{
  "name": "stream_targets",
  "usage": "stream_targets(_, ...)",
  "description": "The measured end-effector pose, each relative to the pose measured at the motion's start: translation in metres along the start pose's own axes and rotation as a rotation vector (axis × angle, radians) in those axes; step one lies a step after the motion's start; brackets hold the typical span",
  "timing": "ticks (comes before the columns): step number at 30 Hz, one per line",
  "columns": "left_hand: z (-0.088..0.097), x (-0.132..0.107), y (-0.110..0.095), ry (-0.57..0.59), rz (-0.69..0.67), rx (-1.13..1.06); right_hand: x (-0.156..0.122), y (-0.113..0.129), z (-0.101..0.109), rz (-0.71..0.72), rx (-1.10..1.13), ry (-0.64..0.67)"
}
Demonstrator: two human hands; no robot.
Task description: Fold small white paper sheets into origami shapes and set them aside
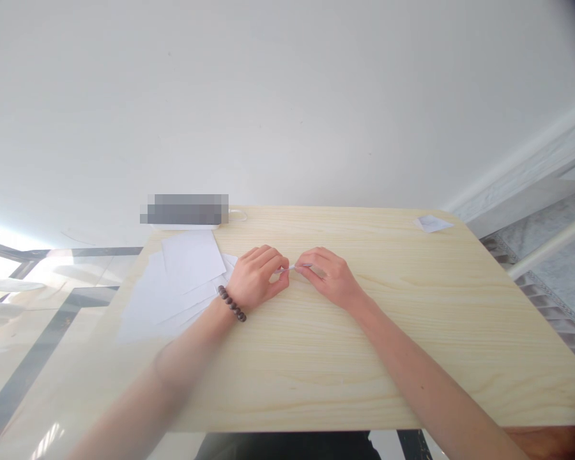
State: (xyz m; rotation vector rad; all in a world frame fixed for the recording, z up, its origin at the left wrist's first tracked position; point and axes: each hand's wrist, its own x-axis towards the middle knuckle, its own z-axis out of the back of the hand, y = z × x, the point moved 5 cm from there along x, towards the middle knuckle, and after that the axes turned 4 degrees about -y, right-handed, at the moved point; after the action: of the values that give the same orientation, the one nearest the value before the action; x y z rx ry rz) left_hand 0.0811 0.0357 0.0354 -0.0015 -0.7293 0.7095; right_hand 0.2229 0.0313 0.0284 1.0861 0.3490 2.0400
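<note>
Bare forearms (pixel 414 370) extended from the lower edge of view over a pale wood-grain table (pixel 316 370). Dark clothing (pixel 287 445) showed below the table's near edge. A bracelet of dark round beads (pixel 232 304) circled the left wrist. Left hand (pixel 255 276): thumb and fingers were drawn together in a pinch, gripping one side of a slim piece of white paper (pixel 292 267). Right hand (pixel 329 276): thumb and fingers were likewise pinched, gripping the other side of the same piece. It was located between the two hands, near the middle of the table, largely covered by the fingers; its full shape and any contact with the tabletop could not be determined. Loose white sheets (pixel 191 259) lay overlapping to the left of the left hand. Beyond them, at the far left corner, was a pixelated object (pixel 184 212), identity not determinable, with a white cable (pixel 240 213) beside it. A folded paper (pixel 432 223) lay near the far right corner, well apart from both hands
</note>
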Motion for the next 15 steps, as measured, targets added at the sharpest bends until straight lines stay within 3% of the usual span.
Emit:
stream_targets(6, -0.0012, -0.0004, -0.0007, 0.017, 0.003, -0.005, 0.0007, 0.0037, -0.0036, 0.069, -0.101, 0.044)
stream_targets(15, 0.002, 0.0006, 0.0005, -0.019, 0.013, -0.002, 0.0004, 0.0041, -0.0027, 0.036, -0.108, 0.048)
